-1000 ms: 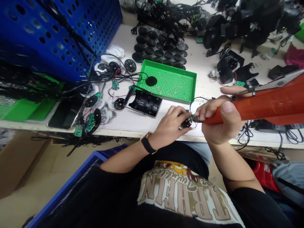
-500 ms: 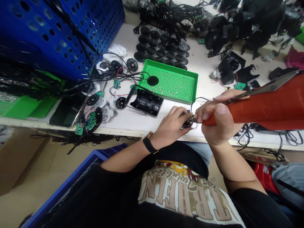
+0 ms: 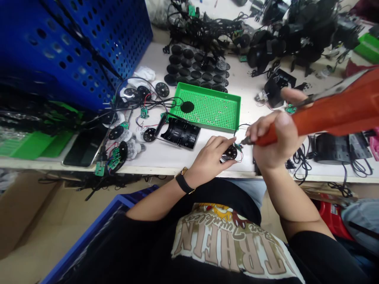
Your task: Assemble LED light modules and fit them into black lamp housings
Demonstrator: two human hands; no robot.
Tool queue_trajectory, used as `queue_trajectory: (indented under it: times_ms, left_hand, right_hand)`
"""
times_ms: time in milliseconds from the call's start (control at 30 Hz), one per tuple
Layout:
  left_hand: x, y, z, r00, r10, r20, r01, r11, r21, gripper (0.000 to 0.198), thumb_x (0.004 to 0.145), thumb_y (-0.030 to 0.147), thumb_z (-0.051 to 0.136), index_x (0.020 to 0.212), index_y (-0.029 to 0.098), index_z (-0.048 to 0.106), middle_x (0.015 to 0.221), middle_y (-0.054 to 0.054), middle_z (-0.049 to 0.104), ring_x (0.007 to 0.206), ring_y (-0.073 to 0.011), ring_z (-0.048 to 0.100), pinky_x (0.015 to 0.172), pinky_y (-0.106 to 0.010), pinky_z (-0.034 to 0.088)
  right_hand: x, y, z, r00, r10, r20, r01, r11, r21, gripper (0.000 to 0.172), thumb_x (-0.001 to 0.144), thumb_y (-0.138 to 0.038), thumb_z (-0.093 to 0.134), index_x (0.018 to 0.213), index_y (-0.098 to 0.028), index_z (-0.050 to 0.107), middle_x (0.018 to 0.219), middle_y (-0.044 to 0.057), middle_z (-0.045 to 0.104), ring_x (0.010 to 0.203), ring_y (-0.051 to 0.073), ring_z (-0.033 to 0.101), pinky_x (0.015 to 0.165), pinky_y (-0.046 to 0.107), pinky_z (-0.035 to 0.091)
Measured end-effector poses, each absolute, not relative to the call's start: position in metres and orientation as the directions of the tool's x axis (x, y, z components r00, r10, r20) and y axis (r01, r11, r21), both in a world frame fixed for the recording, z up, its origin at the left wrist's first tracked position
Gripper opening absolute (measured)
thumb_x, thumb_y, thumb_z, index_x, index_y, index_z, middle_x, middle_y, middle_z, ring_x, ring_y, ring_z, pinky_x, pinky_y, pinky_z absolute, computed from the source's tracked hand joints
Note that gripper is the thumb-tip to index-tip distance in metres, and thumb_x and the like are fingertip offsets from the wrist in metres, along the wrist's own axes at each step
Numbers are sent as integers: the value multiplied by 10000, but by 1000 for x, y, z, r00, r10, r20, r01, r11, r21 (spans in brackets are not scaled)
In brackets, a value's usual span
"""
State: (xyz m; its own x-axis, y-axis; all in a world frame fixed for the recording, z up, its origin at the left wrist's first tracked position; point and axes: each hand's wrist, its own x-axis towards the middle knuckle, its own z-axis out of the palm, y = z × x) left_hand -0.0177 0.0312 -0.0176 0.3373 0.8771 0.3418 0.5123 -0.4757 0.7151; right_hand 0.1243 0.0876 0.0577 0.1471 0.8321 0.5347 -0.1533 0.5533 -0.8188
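Left hand pinches a disc, right hand grips a tool

The left hand (image 3: 209, 157) has its grip closed on the black disc (image 3: 231, 152), thumb along the near edge, fingers across the far edge; they hide its left side and whatever lies beneath. The disc is near the front edge of the white surface (image 3: 161, 157), to the right of the black housing (image 3: 182, 135). A small green board (image 3: 238, 146) and a thin red wire show at its right, their joins too small to make out.

The right hand (image 3: 278, 136) has its grip wrapped around the orange tool (image 3: 331, 114), blurred and cut off by the right edge. Its tip is just beside the board; whether the 2 touch is unclear.

Beyond is a green tray (image 3: 240, 116) with 1 dark round piece (image 3: 187, 107) and bright specks too small to identify. Cables partly cover the phone (image 3: 83, 148) at left. The blue crate (image 3: 124, 35) is cut off at the top.
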Motion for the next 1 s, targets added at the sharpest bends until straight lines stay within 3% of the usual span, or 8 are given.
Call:
queue_trajectory:
  times_ms: [133, 267, 433, 533, 600, 700, 867, 1000]
  left_hand:
    - [-19, 29, -18, 310, 880, 361, 485, -473, 736, 721, 868, 278, 831, 1497, 213, 485, 1239, -100, 683, 1194, -280, 625, 1051, -456, 538]
    - [-21, 23, -17, 343, 882, 324, 522, -465, 715, 796, 858, 249, 825, 1547, 223, 428, 1344, -126, 652, 1280, -300, 602, 1106, -499, 519]
    - [-26, 23, -21, 247, 933, 262, 516, -355, 780, 695, 838, 189, 798, 1473, 198, 515, 1372, -151, 660, 1287, -299, 631, 1136, -519, 514]
    - [-32, 31, -22, 215, 964, 155, 285, -214, 934, 760, 782, 236, 854, 1465, 200, 521, 1310, -137, 690, 1222, -264, 687, 1112, -467, 548]
    - [-36, 36, -17, 271, 954, 128, 89, -157, 984, 836, 758, 301, 898, 1485, 209, 496, 1273, -126, 696, 1207, -245, 699, 1090, -428, 566]
    - [-38, 41, 1, 370, 915, 159, -26, -161, 987, 878, 741, 344, 929, 1498, 247, 495, 1264, -114, 689, 1221, -238, 692, 1077, -400, 576]
    - [-38, 40, 46, 433, 881, 190, 147, -277, 949, 881, 762, 286, 914, 1534, 294, 491, 1248, -97, 687, 1167, -233, 711, 1071, -417, 592]
    - [-35, 40, 71, 327, 889, 319, 255, -408, 876, 849, 762, 272, 919, 1511, 330, 524, 1277, -86, 685, 1203, -251, 695, 1071, -445, 601]
  right_hand:
    - [143, 156, 33, 248, 744, 620, 62, 626, -777, 503, 886, -674, 688, 1238, -361, 512, 704, -67, 517, 540, 127, 516, 566, 328, 522]
    - [171, 187, 11, 45, 788, 614, 260, 584, -769, 624, 912, -649, 668, 1399, -354, 412, 1127, 28, 659, 911, 176, 682, 825, 402, 618]
    - [195, 123, 24, -86, 730, 678, 493, 622, -608, 689, 944, -439, 685, 1544, -329, 366, 1523, 141, 525, 1408, 307, 552, 1141, 596, 502]
    - [202, 80, 30, -240, 727, 643, 483, 665, -570, 316, 944, -283, 670, 1258, -248, 675, 1250, 124, 717, 1220, 281, 679, 1070, 528, 559]
    - [203, 63, 29, -341, 736, 585, 437, 675, -595, 151, 955, -191, 640, 1064, -226, 740, 1049, 84, 775, 1031, 228, 744, 955, 439, 612]
    - [202, 53, 26, -382, 705, 597, 371, 709, -600, 151, 951, -159, 659, 1072, -219, 727, 1036, 74, 789, 998, 202, 760, 917, 394, 631]
    - [204, 47, 31, -443, 647, 621, 234, 752, -616, 373, 927, -199, 670, 1295, -192, 608, 1346, 175, 694, 1287, 258, 671, 1068, 488, 587]
    - [208, 37, 34, -382, 776, 502, -53, 523, -850, 294, 1013, -205, 544, 1305, -193, 579, 1125, 108, 762, 1003, 192, 781, 914, 395, 651]
